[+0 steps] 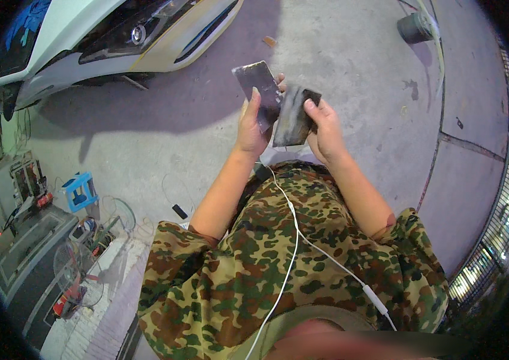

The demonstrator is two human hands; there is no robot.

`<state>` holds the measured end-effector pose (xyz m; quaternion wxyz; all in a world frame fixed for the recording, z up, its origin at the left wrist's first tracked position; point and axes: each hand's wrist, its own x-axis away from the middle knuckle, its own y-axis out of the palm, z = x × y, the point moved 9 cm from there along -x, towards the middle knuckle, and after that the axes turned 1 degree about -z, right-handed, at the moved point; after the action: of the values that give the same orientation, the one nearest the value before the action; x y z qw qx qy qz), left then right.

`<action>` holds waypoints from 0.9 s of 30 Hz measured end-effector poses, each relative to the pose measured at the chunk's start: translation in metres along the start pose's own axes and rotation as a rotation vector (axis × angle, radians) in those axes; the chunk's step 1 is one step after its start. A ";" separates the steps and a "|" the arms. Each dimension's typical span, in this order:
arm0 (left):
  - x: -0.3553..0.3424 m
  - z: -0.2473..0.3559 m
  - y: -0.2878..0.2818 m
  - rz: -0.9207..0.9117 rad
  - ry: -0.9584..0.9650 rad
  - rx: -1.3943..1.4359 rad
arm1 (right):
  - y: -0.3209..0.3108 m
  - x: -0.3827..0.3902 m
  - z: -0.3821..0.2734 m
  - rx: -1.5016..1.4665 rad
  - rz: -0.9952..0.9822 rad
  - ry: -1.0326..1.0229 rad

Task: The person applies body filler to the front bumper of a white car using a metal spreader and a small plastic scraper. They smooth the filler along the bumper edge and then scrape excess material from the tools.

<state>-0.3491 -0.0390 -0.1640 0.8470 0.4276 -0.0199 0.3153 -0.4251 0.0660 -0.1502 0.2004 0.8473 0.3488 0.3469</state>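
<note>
In front of my body, my left hand [251, 131] grips a flat, dark-grey rectangular pad [256, 77], thumb lying across its face. Its edges look pale and worn, and the pad tilts up and away to the left. My right hand [328, 135] pinches a second dark pad [290, 123], its thumb on the upper right corner and its fingers mostly hidden behind. This one is smeared with lighter grey streaks. The two pads are side by side, close together; I cannot tell whether they touch.
A white car front [200, 36] with a headlight stands at the upper left. Around the left side are a blue stool [80, 191], a fan [75, 270] and a small black object [179, 211]. A dark can [413, 28] lies far right; a white cable [295, 225] hangs down my front.
</note>
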 end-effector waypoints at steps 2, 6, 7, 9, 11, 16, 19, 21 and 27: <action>0.002 0.007 0.006 -0.043 0.041 0.030 | -0.005 -0.003 -0.005 -0.089 0.028 -0.047; 0.007 0.014 0.018 -0.085 0.088 -0.039 | -0.016 -0.009 -0.018 -0.005 0.120 -0.166; 0.009 0.015 0.020 -0.094 0.090 -0.048 | -0.019 -0.009 -0.021 0.046 0.158 -0.201; 0.012 0.015 0.023 -0.099 0.090 -0.122 | -0.022 -0.009 -0.028 0.128 0.226 -0.272; 0.014 0.014 0.023 -0.096 0.083 -0.118 | -0.024 -0.007 -0.035 0.196 0.284 -0.325; 0.013 0.009 0.019 -0.068 0.048 -0.006 | -0.016 -0.001 -0.058 0.370 0.343 -0.487; 0.017 0.012 0.017 -0.033 0.110 -0.148 | -0.009 0.000 -0.070 0.401 0.361 -0.556; 0.019 0.013 0.020 -0.042 0.139 -0.211 | -0.003 0.001 -0.076 0.413 0.363 -0.600; 0.023 0.025 0.036 0.008 0.264 -0.487 | 0.021 0.004 -0.081 0.424 0.298 -0.644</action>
<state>-0.3443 -0.0296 -0.1155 0.9187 0.1665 0.0137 0.3578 -0.4729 0.0625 -0.0816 0.0678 0.9763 0.2054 0.0098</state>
